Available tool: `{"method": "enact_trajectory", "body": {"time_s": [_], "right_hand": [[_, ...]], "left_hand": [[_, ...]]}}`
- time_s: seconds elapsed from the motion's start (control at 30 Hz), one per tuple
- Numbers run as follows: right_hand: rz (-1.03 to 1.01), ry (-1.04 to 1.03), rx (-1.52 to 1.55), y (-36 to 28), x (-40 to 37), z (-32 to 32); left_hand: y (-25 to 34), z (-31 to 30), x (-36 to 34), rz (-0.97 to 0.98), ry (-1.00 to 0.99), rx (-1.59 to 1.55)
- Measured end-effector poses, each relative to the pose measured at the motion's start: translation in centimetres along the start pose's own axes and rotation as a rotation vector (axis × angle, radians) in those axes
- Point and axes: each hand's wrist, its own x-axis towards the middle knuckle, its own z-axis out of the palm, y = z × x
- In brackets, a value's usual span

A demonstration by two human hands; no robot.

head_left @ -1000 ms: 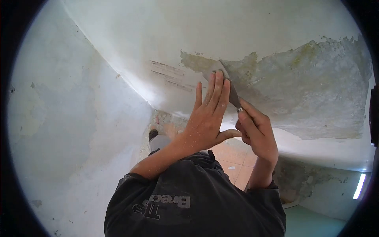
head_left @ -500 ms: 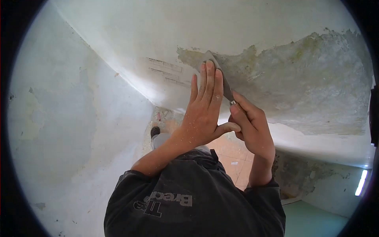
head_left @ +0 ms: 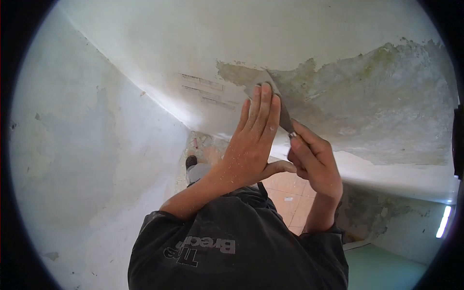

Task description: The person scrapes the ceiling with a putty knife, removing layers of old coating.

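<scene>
The right hand (head_left: pixel 315 162), at the centre right of the frame, is closed around the handle of a scraper (head_left: pixel 285 117), its thumb laid along the handle near the metal collar. The left hand (head_left: pixel 248 151), just left of it, grasps nothing: its fingers are stretched out nearly straight, and the fingertips lie flat on the broad end of the blade. The left thumb sticks out towards the right hand; whether the two touch, I cannot tell.

The scraper sits slightly right of and above the middle of the frame, slanting up and left from the right fist. Its blade is thin, grey metal, narrow at the collar and widening to a flat end, which lies against the wall (head_left: pixel 241 29) at the lower edge of a rough patch (head_left: pixel 386 106). That patch is mottled grey with yellowish-green stains and a ragged upper border, and runs to the right side of the frame. The coating around it is pale and smoother. Pale specks dot the left hand and forearm.

Thin dark rectangular marks (head_left: pixel 203 88) show left of the blade. A second wall (head_left: pixel 63 145), blotchy pale grey, fills the left side. Below the hands are orange-tan floor tiles (head_left: pixel 280 186), a dark shoe (head_left: pixel 191 161) and a dark printed shirt (head_left: pixel 251 261).
</scene>
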Motion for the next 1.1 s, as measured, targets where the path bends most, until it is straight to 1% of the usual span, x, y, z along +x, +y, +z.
{"method": "enact_trajectory", "body": {"time_s": [0.13,0.2,0.23,0.3,0.33,0.4,0.43,0.5,0.53,0.6,0.63,0.67,0.7,0.73,0.8,0.87,0.9,0.93,1.0,1.03,1.1], "right_hand": [[0.039,-0.023,-0.014,-0.1,0.2,-0.7],[-0.013,-0.004,-0.002,0.5,0.5,0.0],[-0.016,0.0,0.005,0.4,0.4,-0.3],[0.01,-0.071,0.02,0.2,0.2,-1.6],[0.015,-0.076,0.016,0.3,0.5,-1.3],[-0.032,-0.04,-0.027,0.7,1.1,-0.1],[-0.04,-0.036,-0.02,0.7,0.9,-0.4],[0.027,-0.064,0.048,0.5,0.2,-1.3],[0.025,-0.069,0.04,0.2,0.7,-1.0],[-0.019,-0.05,0.016,0.0,1.4,0.3],[-0.053,-0.019,-0.065,0.2,0.9,0.4],[-0.061,-0.016,-0.062,0.2,0.8,-0.1],[-0.011,-0.04,0.015,0.3,0.4,-0.9],[0.034,-0.07,0.085,0.3,0.4,-1.4],[0.011,-0.045,0.061,0.6,0.6,-0.7],[-0.077,-0.038,0.016,0.5,0.7,0.0],[-0.005,0.01,0.051,0.9,0.1,-0.4],[-0.004,0.01,0.052,0.9,0.3,-0.5],[0.001,-0.028,0.014,0.3,1.2,-0.4],[-0.029,-0.018,0.034,0.4,1.6,0.4],[-0.033,-0.013,0.038,0.9,0.8,-0.3]], "left_hand": [[-0.1,0.7,-0.1,0.018,-0.009,-0.037],[-0.3,0.6,0.1,0.024,0.068,-0.048],[-0.3,0.5,0.0,0.028,0.062,-0.046],[-0.1,0.4,-0.2,0.039,-0.054,-0.019],[-0.2,0.6,-0.2,0.032,-0.05,-0.021],[-0.4,0.6,0.1,0.023,0.082,-0.007],[-0.4,0.3,0.1,0.032,0.078,-0.002],[0.1,-0.2,-0.2,0.011,-0.065,-0.012],[-0.1,-0.1,0.1,0.01,-0.056,-0.011],[-0.3,0.3,0.2,0.023,0.073,0.005],[-0.2,-0.1,0.3,0.03,0.07,0.009],[0.1,-0.6,0.3,0.036,0.002,0.003],[0.3,-0.9,0.1,0.035,-0.068,-0.007],[0.0,-0.7,0.3,0.035,-0.061,-0.005],[-0.5,0.2,0.4,0.046,0.047,-0.016],[0.1,-0.3,0.4,0.051,0.014,-0.027],[0.2,-0.5,0.3,0.046,-0.02,-0.041],[0.0,-0.4,0.3,0.046,-0.022,-0.041],[-0.4,0.2,0.3,0.047,0.063,-0.01],[-0.1,0.1,0.0,0.048,0.058,-0.012],[0.2,-0.6,0.0,0.007,0.026,0.045]]}}
